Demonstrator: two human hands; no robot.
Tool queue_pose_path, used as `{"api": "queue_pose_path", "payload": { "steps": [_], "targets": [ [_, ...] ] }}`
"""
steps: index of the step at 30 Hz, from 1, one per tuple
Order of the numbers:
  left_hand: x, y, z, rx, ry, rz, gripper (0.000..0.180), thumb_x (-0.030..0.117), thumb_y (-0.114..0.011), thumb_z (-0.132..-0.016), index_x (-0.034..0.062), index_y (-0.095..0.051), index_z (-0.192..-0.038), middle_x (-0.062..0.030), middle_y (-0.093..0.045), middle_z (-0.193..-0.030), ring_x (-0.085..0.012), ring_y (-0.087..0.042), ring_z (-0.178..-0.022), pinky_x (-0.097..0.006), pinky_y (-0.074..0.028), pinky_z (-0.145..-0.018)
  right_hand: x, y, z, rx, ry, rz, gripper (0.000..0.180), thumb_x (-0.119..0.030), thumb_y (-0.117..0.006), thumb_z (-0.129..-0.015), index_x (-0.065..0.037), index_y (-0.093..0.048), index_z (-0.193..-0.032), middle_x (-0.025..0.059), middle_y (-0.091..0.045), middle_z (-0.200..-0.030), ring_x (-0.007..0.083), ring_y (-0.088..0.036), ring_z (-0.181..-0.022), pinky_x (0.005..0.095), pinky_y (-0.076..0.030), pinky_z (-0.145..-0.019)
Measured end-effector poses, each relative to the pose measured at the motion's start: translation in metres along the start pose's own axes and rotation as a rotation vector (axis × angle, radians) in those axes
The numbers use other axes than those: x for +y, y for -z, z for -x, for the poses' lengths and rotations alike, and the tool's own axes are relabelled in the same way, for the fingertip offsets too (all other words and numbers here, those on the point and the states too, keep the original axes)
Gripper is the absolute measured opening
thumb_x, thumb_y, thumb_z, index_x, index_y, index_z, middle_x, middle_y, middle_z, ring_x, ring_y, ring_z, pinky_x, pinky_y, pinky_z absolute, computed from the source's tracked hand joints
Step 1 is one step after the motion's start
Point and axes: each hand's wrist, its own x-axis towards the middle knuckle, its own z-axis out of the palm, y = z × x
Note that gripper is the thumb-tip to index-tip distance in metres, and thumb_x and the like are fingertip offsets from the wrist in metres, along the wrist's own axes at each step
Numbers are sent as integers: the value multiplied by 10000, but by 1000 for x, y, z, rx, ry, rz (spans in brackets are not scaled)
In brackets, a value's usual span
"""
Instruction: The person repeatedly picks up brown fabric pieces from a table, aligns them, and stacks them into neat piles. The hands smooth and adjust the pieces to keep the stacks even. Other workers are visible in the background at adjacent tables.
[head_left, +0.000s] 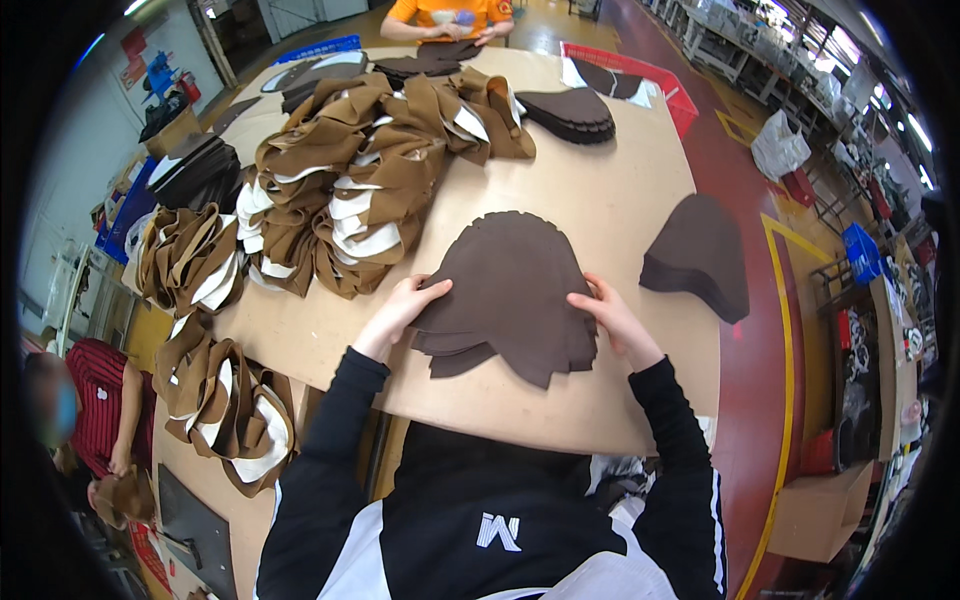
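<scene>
Between my two hands lies a stack of dark brown cut pieces (pixel 510 290), rounded at the far side and fanned out at the near edge. My left hand (pixel 408 305) grips the stack's left edge, thumb on top and fingers partly hidden underneath. On the opposite edge, my right hand (pixel 608 310) holds it the same way. Whether the stack is lifted off the table (pixel 610 215) I cannot tell. Another neat stack of dark brown pieces (pixel 697 250) sits to the right, close to the table's edge.
Heaps of folded brown pieces with white lining (pixel 350 180) cover the left side. Further dark stacks (pixel 570 115) lie toward the far end, beside a red crate (pixel 675 95). A person in orange (pixel 450 18) stands across the table; another in striped red (pixel 105 400) works at left.
</scene>
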Motion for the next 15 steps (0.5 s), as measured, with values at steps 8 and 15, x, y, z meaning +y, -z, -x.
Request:
{"api": "queue_pose_path", "payload": {
  "steps": [8,15],
  "targets": [
    [-2,-21,79,-320,206,-26,665,433,-759,-900,-100,-606,-1267,-154,-713,-1124,-203,-693,-998,-304,-550,-879,39,16,97,-182,-182,110,626,-376,-772,-887,80,-602,-1282,156,-642,-1245,201,-579,-1196,328,-479,-973],
    [-18,-18,130,-586,202,-68,624,307,-719,-957,-83,-517,-1400,-132,-656,-1281,-179,-608,-1162,-315,-479,-1017,79,-19,177,75,60,354,780,-390,-797,-859,117,-481,-1362,256,-562,-1292,340,-561,-1236,385,-437,-1059]
  ]
}}
